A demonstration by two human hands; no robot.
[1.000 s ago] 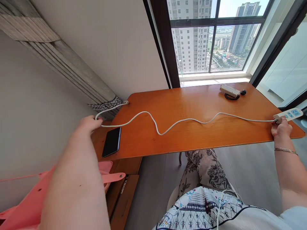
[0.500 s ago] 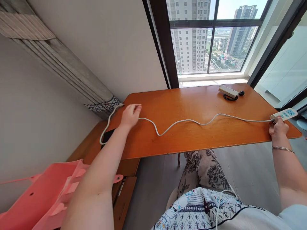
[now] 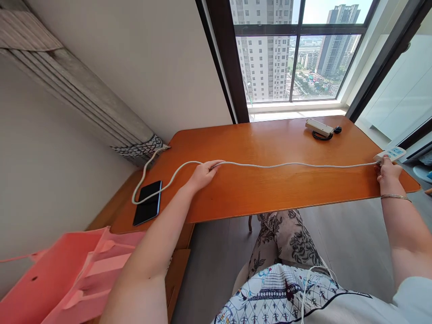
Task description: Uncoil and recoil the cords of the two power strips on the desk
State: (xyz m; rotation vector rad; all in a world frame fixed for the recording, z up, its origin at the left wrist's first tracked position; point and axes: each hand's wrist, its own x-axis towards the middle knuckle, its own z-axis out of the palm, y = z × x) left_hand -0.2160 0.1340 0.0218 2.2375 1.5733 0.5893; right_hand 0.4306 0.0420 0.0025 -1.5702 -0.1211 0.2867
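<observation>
My left hand (image 3: 204, 174) is closed around a white power cord (image 3: 270, 166) over the left part of the wooden table. From there the cord runs nearly straight to a white power strip (image 3: 391, 154) at the table's right end. My right hand (image 3: 388, 171) grips that strip at its cord end; the sockets face up. Left of my left hand, the cord bends in a loop, crosses a black tablet (image 3: 147, 203) and goes toward the curtain's lower end.
The wooden table (image 3: 263, 193) stretches below the window. A second power strip (image 3: 319, 128) with a coiled black cord lies near its back right corner. A pink holder (image 3: 67, 270) is at the lower left, and a gathered curtain (image 3: 135, 146) hangs at the left wall.
My left hand has moved right and taken hold of the cord. The wavy stretch between my hands is now almost straight, and the tablet shows fully. My right hand keeps the strip.
</observation>
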